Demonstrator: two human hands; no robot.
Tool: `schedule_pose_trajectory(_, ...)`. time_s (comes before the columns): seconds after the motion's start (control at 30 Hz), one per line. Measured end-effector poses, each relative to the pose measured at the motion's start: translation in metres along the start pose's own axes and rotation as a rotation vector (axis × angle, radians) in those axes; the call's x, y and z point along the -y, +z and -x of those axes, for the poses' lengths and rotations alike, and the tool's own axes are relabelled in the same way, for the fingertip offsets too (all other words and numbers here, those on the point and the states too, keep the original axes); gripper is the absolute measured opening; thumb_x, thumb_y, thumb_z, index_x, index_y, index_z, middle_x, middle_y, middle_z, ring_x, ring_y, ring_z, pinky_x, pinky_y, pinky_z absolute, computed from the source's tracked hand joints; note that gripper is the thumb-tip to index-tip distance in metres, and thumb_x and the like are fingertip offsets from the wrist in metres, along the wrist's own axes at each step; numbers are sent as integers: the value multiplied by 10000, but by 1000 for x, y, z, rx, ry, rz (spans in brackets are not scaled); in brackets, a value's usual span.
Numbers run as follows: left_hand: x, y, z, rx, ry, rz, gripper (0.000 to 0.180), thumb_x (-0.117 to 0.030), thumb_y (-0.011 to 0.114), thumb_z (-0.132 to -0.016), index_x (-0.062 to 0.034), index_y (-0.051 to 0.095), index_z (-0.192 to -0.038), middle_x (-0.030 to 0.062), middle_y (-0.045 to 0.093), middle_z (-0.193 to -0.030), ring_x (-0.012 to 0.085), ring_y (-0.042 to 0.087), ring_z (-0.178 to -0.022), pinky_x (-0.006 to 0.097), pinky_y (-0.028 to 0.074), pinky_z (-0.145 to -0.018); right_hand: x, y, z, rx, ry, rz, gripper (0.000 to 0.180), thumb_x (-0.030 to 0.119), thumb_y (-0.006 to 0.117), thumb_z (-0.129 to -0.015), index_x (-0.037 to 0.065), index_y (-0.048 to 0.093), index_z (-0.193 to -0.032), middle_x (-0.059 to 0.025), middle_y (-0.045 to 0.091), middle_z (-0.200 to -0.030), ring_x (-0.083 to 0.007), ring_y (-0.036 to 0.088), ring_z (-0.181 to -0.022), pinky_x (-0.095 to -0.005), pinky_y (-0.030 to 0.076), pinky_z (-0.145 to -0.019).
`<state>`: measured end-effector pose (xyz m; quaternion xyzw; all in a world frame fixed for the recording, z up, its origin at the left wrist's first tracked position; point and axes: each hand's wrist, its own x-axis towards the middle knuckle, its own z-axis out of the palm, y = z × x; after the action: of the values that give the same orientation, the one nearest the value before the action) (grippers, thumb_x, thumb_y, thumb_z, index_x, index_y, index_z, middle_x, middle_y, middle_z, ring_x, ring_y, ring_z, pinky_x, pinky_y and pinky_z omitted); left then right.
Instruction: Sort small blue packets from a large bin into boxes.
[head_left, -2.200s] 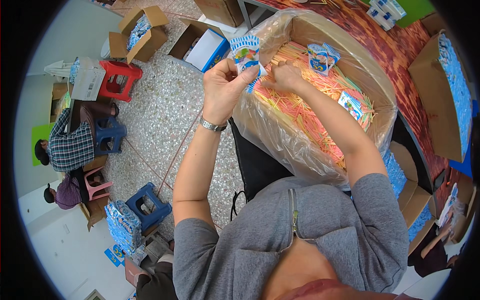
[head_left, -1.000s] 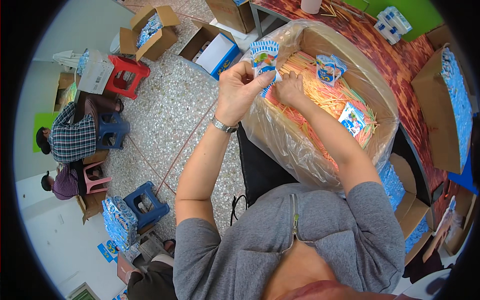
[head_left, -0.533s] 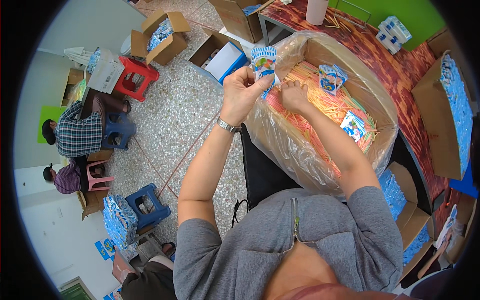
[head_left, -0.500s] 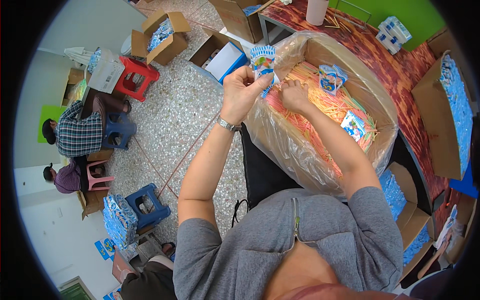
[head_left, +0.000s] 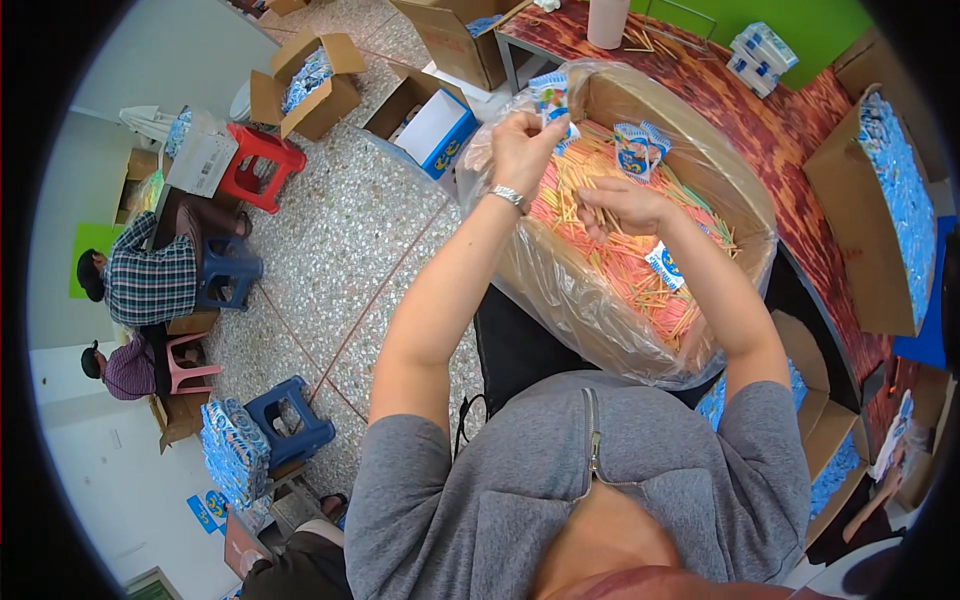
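Observation:
My left hand (head_left: 522,155), a metal watch on its wrist, pinches a small blue-and-white printed packet (head_left: 550,92) over the far left rim of a big carton. That carton (head_left: 720,125) is lined with a clear plastic bag (head_left: 560,290) and holds a heap of thin pink, orange, yellow and green sticks (head_left: 610,265). Above the heap, my right hand (head_left: 628,205) has its fingers curled around a few of the sticks. Two more packets rest on the heap: one packet (head_left: 638,150) beyond my right hand, another packet (head_left: 665,265) partly beside my right forearm.
Behind the carton runs a red-brown patterned table (head_left: 680,60) with a pale cup (head_left: 607,22) and loose sticks. Boxes of blue packets stand at right (head_left: 895,200) and far left (head_left: 308,80). Stools, including a red stool (head_left: 262,165), and seated people (head_left: 155,270) are at left.
My left hand has moved right and slightly down with the packet. My right hand has drawn away from the packet, rightward and nearer, with sticks showing in its fingers.

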<state>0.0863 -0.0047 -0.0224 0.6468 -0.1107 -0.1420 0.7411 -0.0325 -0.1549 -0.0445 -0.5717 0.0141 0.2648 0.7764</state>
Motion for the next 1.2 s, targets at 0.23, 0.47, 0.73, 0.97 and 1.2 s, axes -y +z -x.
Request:
schedule_pose_trajectory(0.23, 26, 34, 23, 77, 36, -374, 247, -187, 788, -780, 9, 644, -743, 24, 643, -693, 48, 531, -599, 229, 444, -520, -7, 24, 23, 69, 38, -248, 331, 371, 484, -999, 63, 520, -1114, -44, 609, -811, -115, 629, -681, -183, 413, -446)
schedule_pose_trajectory(0.47, 9, 24, 33, 103, 143, -201, 340, -263, 806, -733, 4, 603, -673, 61, 621, -606, 81, 532, -537, 282, 455, -507, 5, 46, 45, -119, -9, -300, 279, 363, 501, -995, 94, 514, -1067, -15, 570, -782, -74, 560, -628, -159, 354, -434)
schedule_pose_trajectory(0.73, -13, 0, 57, 139, 424, -593, 252, -190, 820, -737, -18, 641, -780, 1, 584, -637, 70, 515, -564, 240, 435, -519, 133, 71, 108, -378, -223, 1252, 218, 255, 510, -985, 71, 466, -1093, -96, 542, -715, -250, 559, -639, -349, 416, -550)
schedule_pose_trajectory(0.97, -18, 0, 64, 150, 616, -666, 249, -168, 827, -703, -43, 669, -849, 48, 619, -685, 143, 570, -573, 283, 473, -542, 147, 52, 81, -228, -209, 1417, 442, 240, 544, -947, 27, 404, -1308, -236, 636, -827, -399, 630, -799, -494, 460, -685)
schedule_pose_trajectory(1.2, -24, -3, 67, 167, 789, -713, 305, -191, 828, -682, -38, 570, -734, 83, 587, -701, 253, 581, -643, 360, 466, -557, 155, 45, 72, -67, -109, 1590, 575, 298, 555, -945, 18, 331, -1395, -238, 648, -935, -393, 632, -870, -470, 488, -732)
